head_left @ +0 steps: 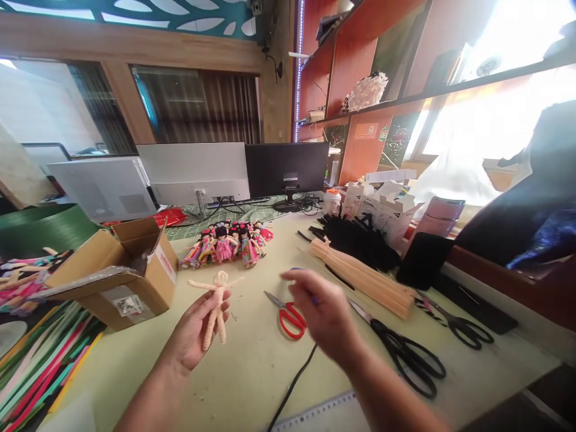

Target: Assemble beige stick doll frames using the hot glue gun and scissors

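My left hand [198, 327] is closed around a small peach doll figure [219, 291] of fuzzy twisted stems, held upright with arms spread and two legs hanging down. My right hand [321, 315], slightly blurred, is raised over the table with its fingers curled. A trace of blue shows at its fingers, but what it belongs to is hidden. Just left of that hand lies a pair of red-handled scissors [291, 321], partly covered by it. Beyond the doll figure, several finished dolls [225, 246] in colourful dresses lie together.
An open cardboard box [153, 282] stands left, beside colourful stems [54, 354]. On the right lie peach stems [364, 276], black stems [360, 240], large black-handled scissors [405, 351] and smaller black scissors [465, 327]. A ruler [315, 414] is at the front edge; monitors [288, 171] stand behind.
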Demonstrator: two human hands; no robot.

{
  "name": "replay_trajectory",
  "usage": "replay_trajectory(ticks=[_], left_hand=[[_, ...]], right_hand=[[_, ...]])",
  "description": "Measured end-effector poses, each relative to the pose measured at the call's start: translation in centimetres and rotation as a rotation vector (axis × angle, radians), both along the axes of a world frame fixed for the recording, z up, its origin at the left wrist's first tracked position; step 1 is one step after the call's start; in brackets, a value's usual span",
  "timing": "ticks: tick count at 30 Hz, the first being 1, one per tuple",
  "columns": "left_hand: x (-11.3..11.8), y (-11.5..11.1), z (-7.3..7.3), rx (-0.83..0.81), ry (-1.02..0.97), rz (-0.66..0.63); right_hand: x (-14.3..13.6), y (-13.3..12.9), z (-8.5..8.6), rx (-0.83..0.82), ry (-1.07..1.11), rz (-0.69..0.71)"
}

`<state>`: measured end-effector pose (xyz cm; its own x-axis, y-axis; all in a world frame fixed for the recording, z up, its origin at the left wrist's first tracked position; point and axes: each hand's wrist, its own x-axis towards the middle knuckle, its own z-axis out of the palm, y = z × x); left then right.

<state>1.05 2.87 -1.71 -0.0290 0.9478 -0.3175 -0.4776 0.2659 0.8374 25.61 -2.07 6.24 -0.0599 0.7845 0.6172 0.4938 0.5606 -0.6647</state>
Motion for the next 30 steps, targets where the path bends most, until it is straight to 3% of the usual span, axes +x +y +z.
replay_trajectory(ticks=[4, 6, 8, 13, 17, 20, 23, 28, 30], left_hand=[[-0.2, 0.0, -1.7, -0.041, -0.064, -0.007], [-0.3, 0.1, -2.2, -0.038, -0.093, -0.033], [-0.4, 0.2, -2.4, -0.031, -0.116, -0.061], [-0.5, -0.2, -1.8, -0.024, -0.125, -0.082], [-0.3, -0.5, -1.1, 0.071, -0.106, -0.116], [-0.2, -0.3, -0.8, 0.084, -0.089, -0.107], [-0.3, -0.2, -0.9, 0.096, -0.096, -0.106], [-0.3, -0.3, -1.0, 0.107, -0.107, -0.073], [-0.3, -0.4, -0.9, 0.109, -0.102, -0.072]], right_hand=[[6.2, 3.5, 1.4, -0.033, -0.037, -0.322], [9.1, 6.5, 0.7, -0.172, -0.278, -0.482], [10.8, 9.5, -0.6, -0.35, -0.523, -0.523], [10.0, 14.4, -4.3, -0.508, -0.706, -0.505], [8.2, 15.2, -5.9, -0.545, -0.785, -0.505], [7.9, 14.9, -5.8, -0.554, -0.811, -0.504], [8.5, 14.3, -3.6, -0.534, -0.81, -0.558], [10.2, 10.8, 4.2, -0.41, -0.752, -0.709], [10.0, 8.0, 6.5, -0.221, -0.634, -0.637]])
